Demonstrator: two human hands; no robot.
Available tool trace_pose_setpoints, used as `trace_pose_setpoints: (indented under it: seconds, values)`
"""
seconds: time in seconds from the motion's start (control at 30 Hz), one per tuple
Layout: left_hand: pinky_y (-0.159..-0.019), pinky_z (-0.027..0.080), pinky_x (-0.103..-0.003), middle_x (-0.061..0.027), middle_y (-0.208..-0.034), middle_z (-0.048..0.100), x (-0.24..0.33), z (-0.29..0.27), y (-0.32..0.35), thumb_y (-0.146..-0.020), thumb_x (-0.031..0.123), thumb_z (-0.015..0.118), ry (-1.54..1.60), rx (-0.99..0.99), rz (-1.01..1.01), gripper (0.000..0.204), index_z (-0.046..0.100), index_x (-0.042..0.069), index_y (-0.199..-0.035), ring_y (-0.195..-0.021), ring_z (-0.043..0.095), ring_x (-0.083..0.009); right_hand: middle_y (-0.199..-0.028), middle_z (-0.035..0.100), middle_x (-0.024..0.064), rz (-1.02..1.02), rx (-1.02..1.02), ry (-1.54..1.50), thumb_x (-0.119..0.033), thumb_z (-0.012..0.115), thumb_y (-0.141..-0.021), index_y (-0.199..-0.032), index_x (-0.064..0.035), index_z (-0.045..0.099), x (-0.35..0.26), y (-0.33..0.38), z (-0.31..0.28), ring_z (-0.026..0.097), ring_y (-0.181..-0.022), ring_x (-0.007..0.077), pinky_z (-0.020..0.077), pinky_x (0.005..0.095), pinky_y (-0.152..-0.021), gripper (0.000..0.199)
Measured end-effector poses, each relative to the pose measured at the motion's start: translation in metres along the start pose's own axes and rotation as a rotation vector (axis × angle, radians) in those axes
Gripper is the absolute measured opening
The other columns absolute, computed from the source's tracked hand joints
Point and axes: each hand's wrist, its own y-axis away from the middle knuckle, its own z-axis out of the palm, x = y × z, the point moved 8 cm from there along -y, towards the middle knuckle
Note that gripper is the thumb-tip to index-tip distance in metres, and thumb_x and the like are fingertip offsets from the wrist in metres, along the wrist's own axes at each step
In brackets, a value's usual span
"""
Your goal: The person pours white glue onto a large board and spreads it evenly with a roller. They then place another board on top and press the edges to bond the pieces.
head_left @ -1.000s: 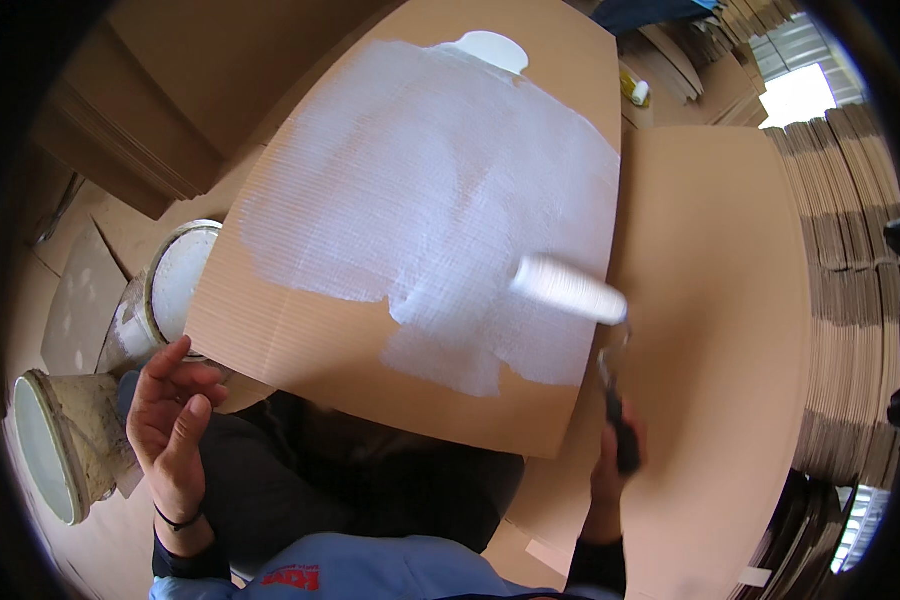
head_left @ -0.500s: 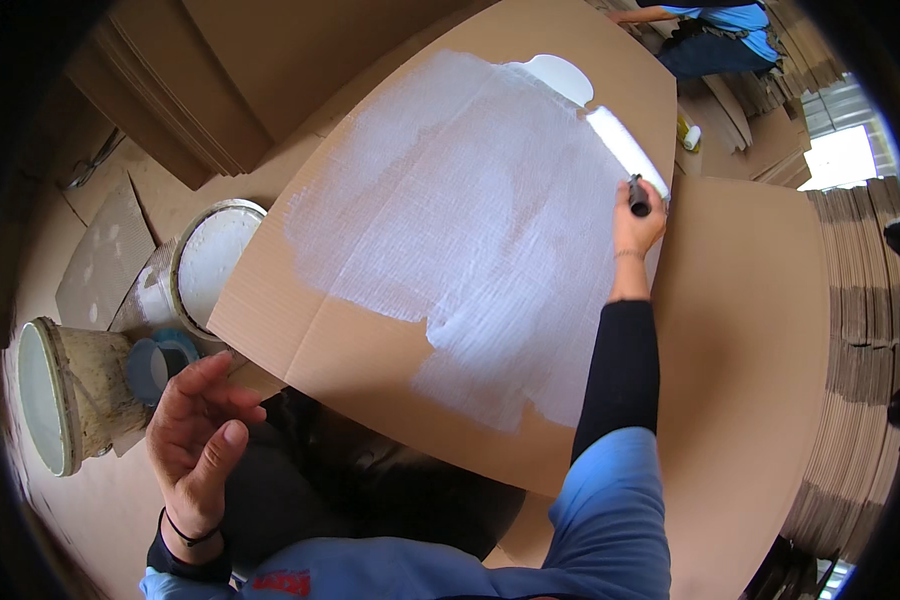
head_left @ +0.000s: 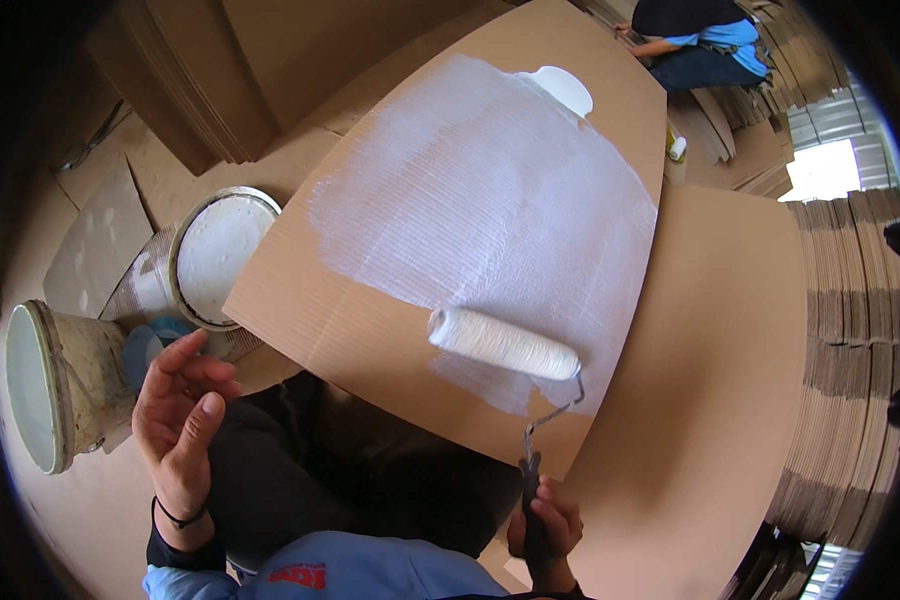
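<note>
My right hand (head_left: 552, 520) is wrapped round the dark handle of a paint roller (head_left: 505, 343), low at the near edge of the work. The roller's pale, fluffy sleeve lies over the near part of a white coating on a large cardboard sheet (head_left: 310, 335). That coating (head_left: 490, 200) is thin and streaky, covering much of the sheet. A thick, smooth white puddle (head_left: 566, 90) sits at its far edge. My left hand (head_left: 178, 425) is held off the sheet's left corner, fingers apart, with nothing in it.
A round white-filled bucket (head_left: 225, 255) and a tipped, smeared bucket (head_left: 65, 385) are on the left, a small blue container (head_left: 145, 350) beside them. Cardboard stacks (head_left: 840, 370) rise at right; tall sheets (head_left: 180, 90) stand far left. Another person (head_left: 705, 40) bends at the far right.
My right hand has drawn the roller from the sheet's far right edge back toward me. The coating at the right looks more even. My left hand stays open, nearly in place.
</note>
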Motion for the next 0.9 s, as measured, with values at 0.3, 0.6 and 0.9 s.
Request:
trace_pose_setpoints:
  seconds: [0.3, 0.6, 0.9]
  values:
    - [-0.086, 0.047, -0.03, -0.0118, -0.096, 0.063, -0.001, -0.001, 0.002, -0.083, 0.007, 0.066, 0.14, -0.064, -0.068, 0.052, 0.046, -0.005, -0.129, -0.089, 0.06, -0.0178, -0.095, 0.064, 0.015, -0.249, 0.146, 0.059, -0.007, 0.071, -0.076, -0.106, 0.002, 0.06, 0.161, -0.232, 0.13, 0.061, -0.086, 0.0301, 0.0504, 0.0382, -0.075, 0.034]
    - [-0.085, 0.046, -0.031, -0.0126, -0.094, 0.063, 0.003, -0.011, 0.003, -0.081, 0.015, 0.067, 0.04, -0.069, -0.129, 0.053, 0.047, -0.005, -0.127, -0.09, 0.06, -0.0193, -0.088, 0.06, 0.0146, -0.145, 0.184, 0.444, -0.031, 0.074, -0.071, -0.092, -0.0071, 0.06, 0.144, -0.416, 0.248, 0.062, -0.075, 0.0336, 0.0518, 0.0438, -0.067, 0.034]
    - [-0.088, 0.048, -0.031, -0.0142, -0.097, 0.064, -0.004, -0.04, 0.002, -0.081, 0.004, 0.067, 0.114, -0.068, -0.09, 0.05, 0.048, -0.006, -0.126, -0.094, 0.063, -0.02, -0.082, 0.059, 0.0174, -0.54, -0.286, 0.136, -0.029, 0.073, -0.069, -0.082, 0.0018, 0.064, -0.089, -0.173, 0.181, 0.064, -0.066, 0.0271, 0.0528, 0.0333, -0.055, 0.034]
